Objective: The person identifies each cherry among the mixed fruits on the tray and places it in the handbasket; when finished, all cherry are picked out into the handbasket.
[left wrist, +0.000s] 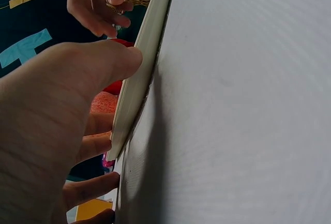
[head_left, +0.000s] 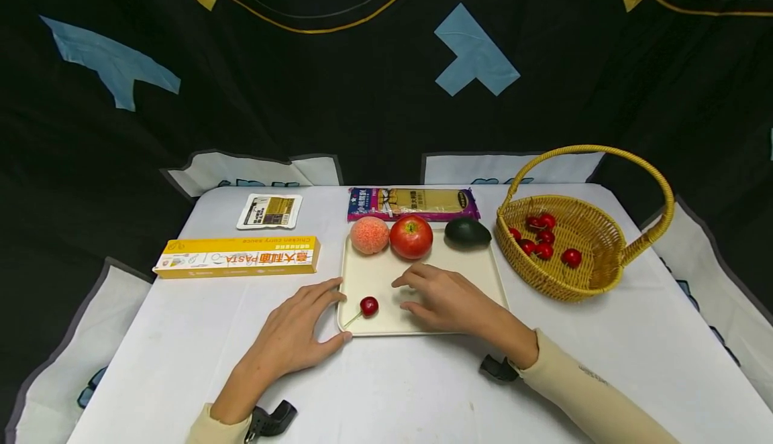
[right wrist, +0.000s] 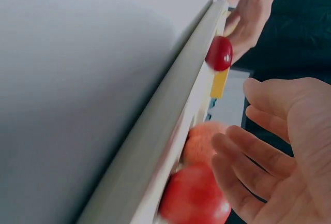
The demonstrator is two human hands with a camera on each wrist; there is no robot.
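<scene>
A cream rectangular tray [head_left: 386, 276] lies in front of the person. My left hand [head_left: 296, 337] is at its near left corner, thumb and fingertips at the rim, fingers spread and relaxed. Over the right half of the tray is my right hand [head_left: 447, 300], fingers loosely bent with nothing between them. A dark red cherry [head_left: 369, 306] with its stem sits on the tray between the hands; the right wrist view also shows the cherry [right wrist: 219, 53]. Along the tray's far side stand a peach [head_left: 370, 235], a red apple [head_left: 411, 237] and a dark green avocado [head_left: 468, 232].
On the right stands a wicker basket [head_left: 594, 246] with a tall handle, holding several cherries. A yellow pasta box [head_left: 238, 257] and a small white packet [head_left: 269, 211] lie to the left. Behind the tray is a purple-edged pasta bag [head_left: 413, 204]. A dark patterned cloth hangs behind the table.
</scene>
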